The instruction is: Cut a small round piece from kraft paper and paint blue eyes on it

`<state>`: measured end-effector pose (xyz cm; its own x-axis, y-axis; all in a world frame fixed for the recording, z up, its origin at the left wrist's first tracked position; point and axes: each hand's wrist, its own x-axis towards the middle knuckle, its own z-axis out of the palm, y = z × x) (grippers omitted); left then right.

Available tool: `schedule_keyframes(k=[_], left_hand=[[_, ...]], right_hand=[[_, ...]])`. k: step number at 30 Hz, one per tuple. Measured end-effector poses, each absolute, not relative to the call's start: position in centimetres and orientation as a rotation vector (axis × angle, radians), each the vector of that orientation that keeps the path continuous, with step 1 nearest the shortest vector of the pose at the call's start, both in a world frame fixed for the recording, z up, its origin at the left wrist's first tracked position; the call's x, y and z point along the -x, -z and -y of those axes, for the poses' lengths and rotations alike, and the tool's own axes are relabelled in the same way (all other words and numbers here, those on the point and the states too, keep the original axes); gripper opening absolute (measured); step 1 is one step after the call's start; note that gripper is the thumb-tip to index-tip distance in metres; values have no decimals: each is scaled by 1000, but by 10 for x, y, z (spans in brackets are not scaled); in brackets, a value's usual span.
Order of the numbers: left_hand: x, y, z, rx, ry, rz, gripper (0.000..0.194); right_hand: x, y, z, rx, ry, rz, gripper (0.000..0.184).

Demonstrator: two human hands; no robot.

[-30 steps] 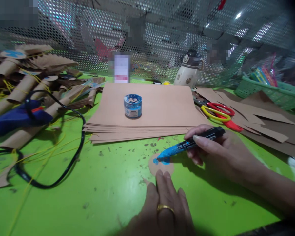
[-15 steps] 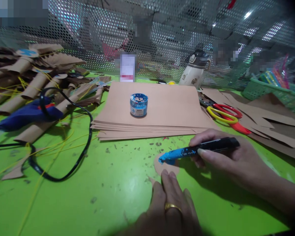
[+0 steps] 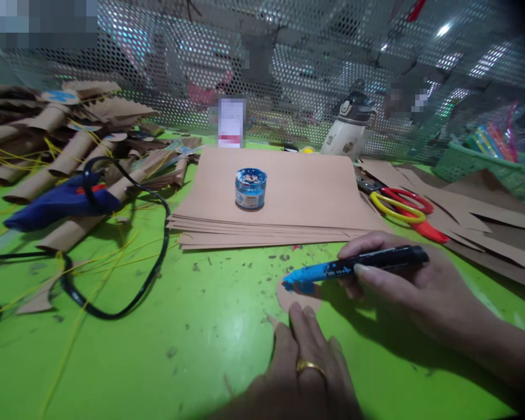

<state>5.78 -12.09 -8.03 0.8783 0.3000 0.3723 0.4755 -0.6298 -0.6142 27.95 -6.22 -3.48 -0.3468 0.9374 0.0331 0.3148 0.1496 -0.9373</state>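
Note:
My right hand (image 3: 402,286) grips a black marker (image 3: 359,263) whose front end is coated in blue paint. Its tip rests on a small round cardboard disc (image 3: 298,296) lying on the green table (image 3: 192,344). My left hand (image 3: 300,367), with a gold ring on one finger, presses its fingertips flat on the disc's near edge, fingers held together. A small open jar of blue paint (image 3: 250,188) stands on a stack of brown card sheets (image 3: 284,198) just beyond.
A blue glue gun (image 3: 65,201) with a black cord (image 3: 149,274) lies at left among cardboard tubes (image 3: 56,157) and yellow strings. Red-and-yellow scissors (image 3: 402,204), card offcuts (image 3: 476,216), a green basket (image 3: 494,163) and a bottle (image 3: 347,131) sit right; perforated metal screen behind.
The view has shifted slightly left and down. The marker has flattened to a lower angle, its tip staying on the disc. My left hand keeps pressing the disc.

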Motion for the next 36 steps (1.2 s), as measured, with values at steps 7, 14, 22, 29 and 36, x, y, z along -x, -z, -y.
schedule_keyframes(k=[7,14,22,29,36], left_hand=[[-59,77,121,2283,252,508,27],[-58,75,121,2258,207,486,30],[-57,77,122,2250,180,488,32],[-56,77,120,2220,193,465,30],[-57,78,121,2241,182,486,33]], right_hand=[[-280,38,62,1195,-1203,1812,18],[-280,39,62,1209,-1192,1844,16],[-280,39,62,1222,-1110,1863,17],[-279,38,62,1233,-1128,1857,17],[-279,39,66,1238,-1171,1840,14]])
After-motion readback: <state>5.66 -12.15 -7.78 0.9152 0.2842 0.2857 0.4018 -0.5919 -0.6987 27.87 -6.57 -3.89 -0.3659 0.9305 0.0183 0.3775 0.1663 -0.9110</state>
